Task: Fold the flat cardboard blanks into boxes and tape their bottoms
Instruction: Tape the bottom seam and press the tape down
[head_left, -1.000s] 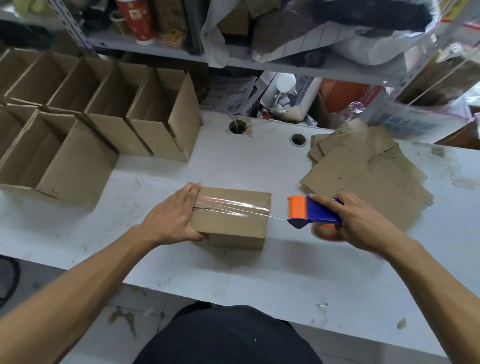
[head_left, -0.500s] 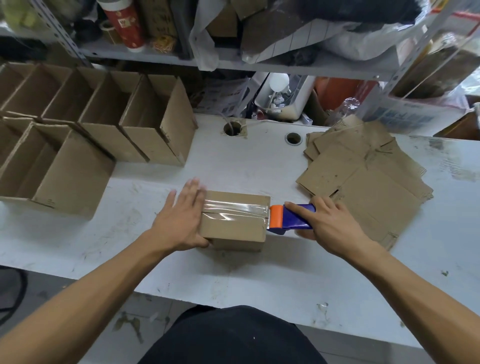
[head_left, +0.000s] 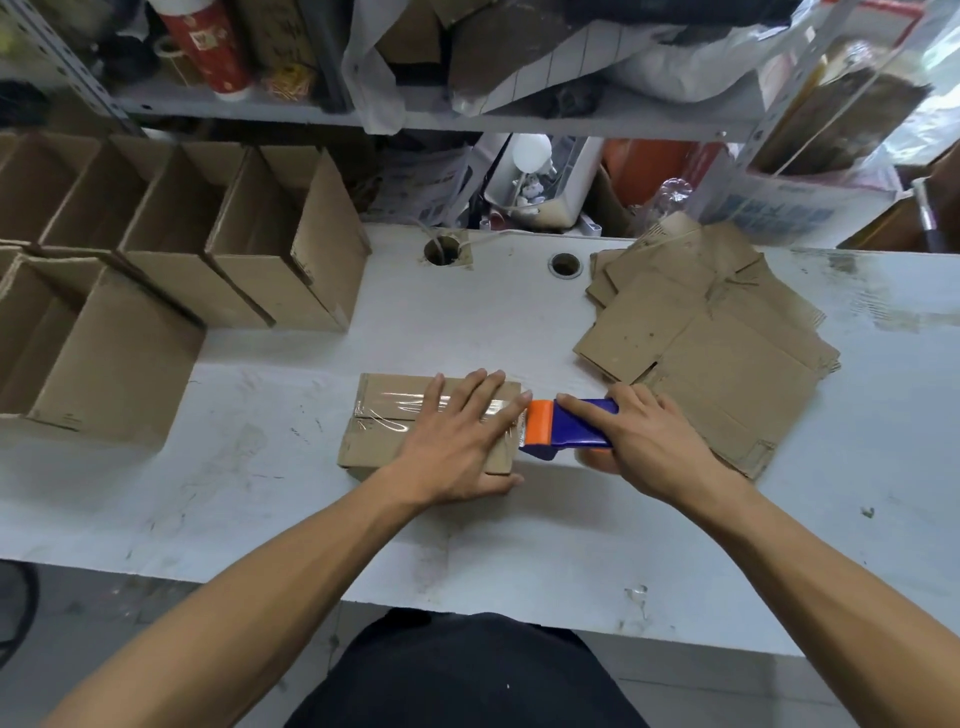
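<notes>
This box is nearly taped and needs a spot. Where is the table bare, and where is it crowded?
Bare: the white table between the folded boxes and flat blanks, and the front strip nearer the person. Crowded: far left with boxes, right with blanks, and mid-table, where the left hand presses the box and the right hand grips the tape dispenser.

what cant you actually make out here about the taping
- Head view: tape under the left hand on the box; the hand covers it.
- Tape roll in the tape dispenser: hidden by the right hand.
- Whether the tape is cut: too fine to tell.
</notes>
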